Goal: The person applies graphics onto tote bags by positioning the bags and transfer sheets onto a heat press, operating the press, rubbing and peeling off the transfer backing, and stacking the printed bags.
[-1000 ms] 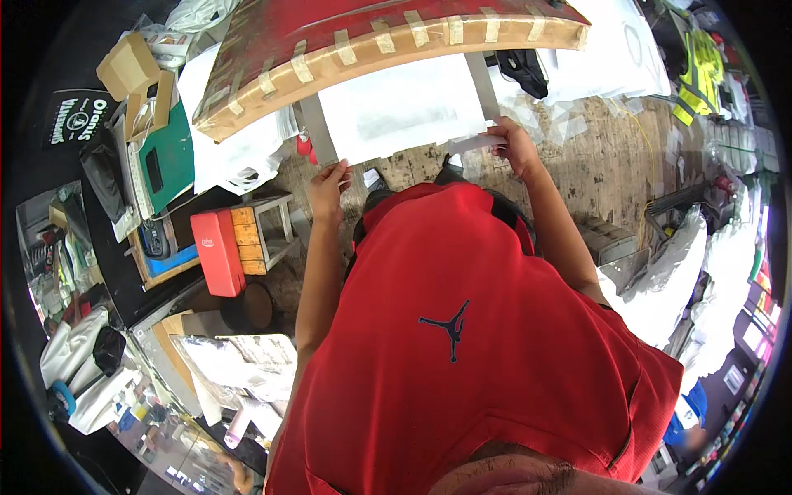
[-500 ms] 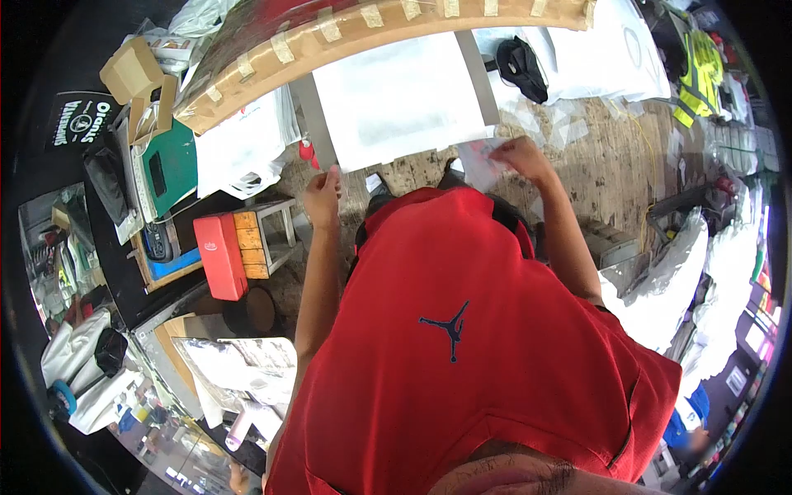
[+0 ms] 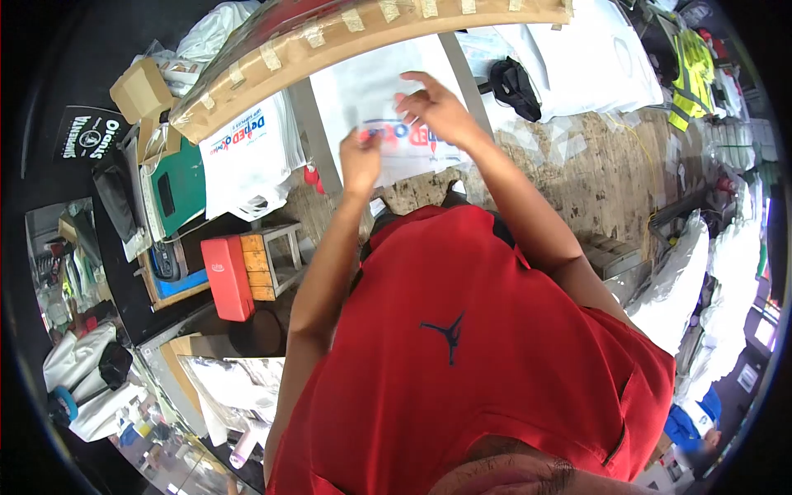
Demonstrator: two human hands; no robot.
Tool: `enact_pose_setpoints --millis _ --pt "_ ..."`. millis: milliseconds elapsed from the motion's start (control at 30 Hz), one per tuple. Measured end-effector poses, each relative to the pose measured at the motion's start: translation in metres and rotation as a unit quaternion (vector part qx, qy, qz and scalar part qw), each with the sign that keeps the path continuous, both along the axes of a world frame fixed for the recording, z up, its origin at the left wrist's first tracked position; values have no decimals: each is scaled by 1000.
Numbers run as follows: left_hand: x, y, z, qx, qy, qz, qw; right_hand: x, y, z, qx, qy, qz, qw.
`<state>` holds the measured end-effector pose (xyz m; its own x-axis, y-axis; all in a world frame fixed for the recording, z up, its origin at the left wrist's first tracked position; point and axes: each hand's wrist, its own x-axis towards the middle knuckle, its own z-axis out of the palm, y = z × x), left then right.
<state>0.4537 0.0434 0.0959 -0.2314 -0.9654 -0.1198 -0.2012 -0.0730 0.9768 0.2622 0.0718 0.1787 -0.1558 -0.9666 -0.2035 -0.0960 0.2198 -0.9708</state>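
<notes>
A white, thin sheet with blue and red lettering (image 3: 421,139) lies over the white board with grey side strips (image 3: 323,103); I cannot tell whether it is a plastic bag. At its left side is my left hand (image 3: 361,158), its fingers closed, apparently pinching the sheet's edge. My right hand (image 3: 437,114) hovers above the sheet's right part, fingers spread and slightly blurred, with nothing visible in them. To the left lies a stack of white pieces with similar lettering (image 3: 252,153), with plastic handle loops hanging at its near end.
A tape-covered cardboard edge (image 3: 330,37) runs above the board. A black cap (image 3: 513,87) rests on white material at the right. Left are an open cardboard box (image 3: 140,91), a green case (image 3: 180,186) and a red box (image 3: 227,279) by a wooden stool (image 3: 276,264).
Both hands have moved up over the board, the right one farther in and to the left. The lettered sheet, earlier hanging from my right hand, now lies on the board; the right fingers have spread.
</notes>
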Motion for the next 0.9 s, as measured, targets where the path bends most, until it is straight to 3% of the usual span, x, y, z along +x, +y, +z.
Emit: enact_pose_setpoints --millis 67,133,300,367,400,467,500,600,900 --pt "10 -24 -18 -53 -51 79 994 -39 -26 -46 -23 141 -61 988" --pt "25 -48 -43 -78 -96 79 989 -74 -42 -63 -13 309 -121 943" --pt "33 -60 -16 -55 -173 27 983 -109 -78 -98 30 424 -124 897" --pt "38 -74 -4 -91 -411 47 906 -108 -85 -94 57 439 -106 891" --pt "42 -81 -7 -90 -412 48 906 -106 -86 -91 83 455 -89 882" --pt "52 -101 -20 -106 -287 150 940 -106 -90 -91 92 454 -76 883" --pt "60 -117 -38 -125 -310 153 930 -105 -92 -91 100 454 -63 883" --pt "55 -136 -37 -80 -340 149 925 -104 -96 -103 86 422 -126 894" --pt "41 -149 -46 -85 -408 159 895 -104 -97 -105 95 386 -139 907"
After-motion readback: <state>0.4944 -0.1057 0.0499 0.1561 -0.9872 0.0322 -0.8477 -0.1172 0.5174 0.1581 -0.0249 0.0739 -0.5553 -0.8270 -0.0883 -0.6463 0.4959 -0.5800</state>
